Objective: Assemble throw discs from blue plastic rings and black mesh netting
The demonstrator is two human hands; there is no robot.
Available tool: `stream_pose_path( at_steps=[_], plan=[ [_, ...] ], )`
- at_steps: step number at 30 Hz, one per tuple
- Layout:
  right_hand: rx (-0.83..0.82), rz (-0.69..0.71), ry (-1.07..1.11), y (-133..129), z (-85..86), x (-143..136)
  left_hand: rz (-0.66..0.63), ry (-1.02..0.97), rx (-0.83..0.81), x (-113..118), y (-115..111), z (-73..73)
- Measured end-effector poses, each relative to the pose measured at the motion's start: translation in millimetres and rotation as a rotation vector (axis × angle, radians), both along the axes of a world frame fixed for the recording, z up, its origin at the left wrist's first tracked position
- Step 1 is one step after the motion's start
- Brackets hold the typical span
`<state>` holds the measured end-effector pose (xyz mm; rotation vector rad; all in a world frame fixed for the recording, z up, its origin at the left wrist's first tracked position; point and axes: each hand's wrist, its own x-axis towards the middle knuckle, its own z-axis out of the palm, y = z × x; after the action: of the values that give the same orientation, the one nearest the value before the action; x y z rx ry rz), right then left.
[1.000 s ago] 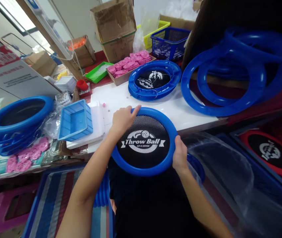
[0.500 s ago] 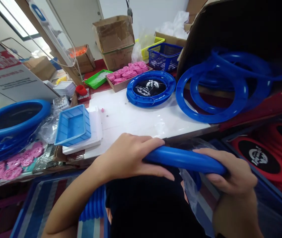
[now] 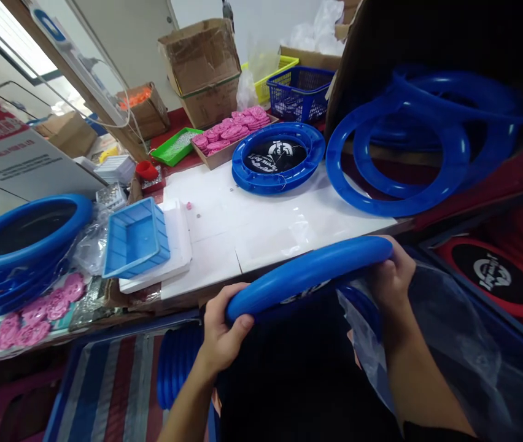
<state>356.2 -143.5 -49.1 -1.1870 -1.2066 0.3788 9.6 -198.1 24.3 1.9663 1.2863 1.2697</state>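
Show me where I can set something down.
On the white board, between the light blue bin, the printed disc behind and the held disc in front; small scraps lie near the bin. Crowded: left, pink pieces and stacked discs; right, overlapping blue rings.

The held ring (image 3: 311,269) is showing plain blue; the near-left cloth (image 3: 121,380) is running in blue, red and grey stripes; the red-rimmed right disc (image 3: 495,274) is bearing white print on black.

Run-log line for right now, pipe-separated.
left hand: grips left rim, tilted blue disc | right hand: grips right rim | white worktop: blue-ringed disc | nearby: light-blue tray, red discs
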Motion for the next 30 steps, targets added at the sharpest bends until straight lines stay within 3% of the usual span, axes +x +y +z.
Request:
stream_pose_path(
  at_steps=[2, 5, 8, 10, 13, 17, 20, 23, 26, 30],
  plan=[
    [0.004, -0.056, -0.055, 6.8, -2.0, -5.6, -0.089, 0.037, -0.197, -3.4, -4.3, -6.4],
    [-0.055, -0.016, -0.179, 10.1, 11.9, -16.9, -0.134, 0.201, -0.313, -3.4, 0.0, 10.9],
    [-0.05, 0.069, -0.352, 6.6, 29.4, -34.9, -0.084, 0.301, -0.17, 5.7, 11.0, 29.8],
    [0.036, 0.14, -0.49, 1.6, 36.8, -48.9, -0.064, 0.381, -0.016, 14.1, 17.7, 30.3],
    [0.162, 0.173, -0.631, -7.7, 39.9, -66.6, -0.029, 0.485, 0.181, 23.0, 21.4, 15.6],
    [0.197, 0.056, -0.619, -16.8, 30.6, -79.0, 0.005, 0.522, 0.297, 26.2, 12.9, -6.8],
    [0.262, -0.032, -0.513, -14.6, 17.9, -84.0, 0.07, 0.538, 0.316, 30.4, 2.0, -19.0],
    [0.245, -0.034, -0.514, -4.5, 10.5, -89.3, 0.203, 0.521, 0.275, 39.2, -5.4, -31.9],
    [0.259, 0.003, -0.576, 4.6, 15.6, -96.0, 0.289, 0.435, 0.217, 45.7, -8.7, -41.6],
    [0.338, 0.051, -0.502, 2.3, 32.1, -100.0, 0.285, 0.309, 0.218, 34.3, -21.0, -40.1]
  ],
)
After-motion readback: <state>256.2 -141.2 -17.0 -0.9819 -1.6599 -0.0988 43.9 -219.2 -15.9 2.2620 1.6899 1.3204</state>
